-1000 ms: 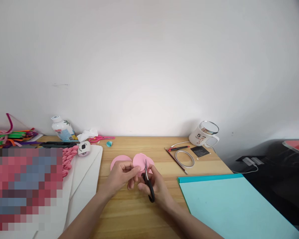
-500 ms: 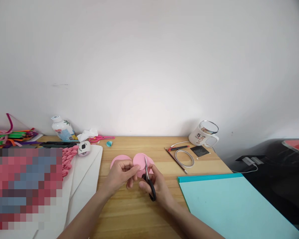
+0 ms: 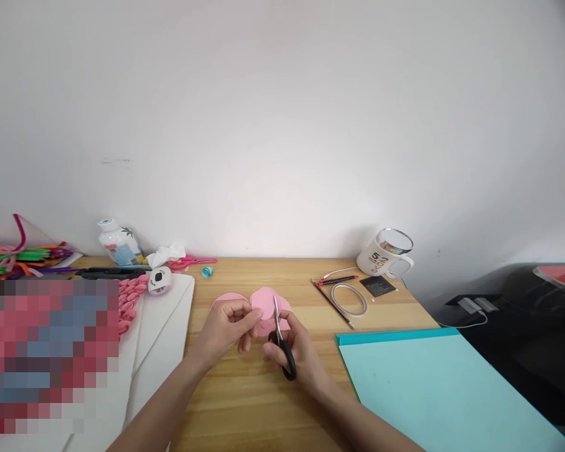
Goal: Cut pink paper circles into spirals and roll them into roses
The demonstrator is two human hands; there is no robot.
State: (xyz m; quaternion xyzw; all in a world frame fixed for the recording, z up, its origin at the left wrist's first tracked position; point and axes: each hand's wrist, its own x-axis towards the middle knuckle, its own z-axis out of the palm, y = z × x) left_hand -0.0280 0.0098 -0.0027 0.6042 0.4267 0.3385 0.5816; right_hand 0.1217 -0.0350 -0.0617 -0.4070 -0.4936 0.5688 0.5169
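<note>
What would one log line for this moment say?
left hand: holds pink paper circle | right hand: holds scissors, blades at the circle | wooden table

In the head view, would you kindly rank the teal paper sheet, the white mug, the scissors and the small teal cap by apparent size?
1. teal paper sheet, nearest the camera, so enlarged.
2. and 3. white mug and scissors look alike; hand hides part of the scissors.
4. small teal cap.

Pink paper circle (image 3: 262,302) held upright, black-handled scissors (image 3: 282,348) cutting it

Pixelated patch (image 3: 49,358) left, contents unreadable.
</note>
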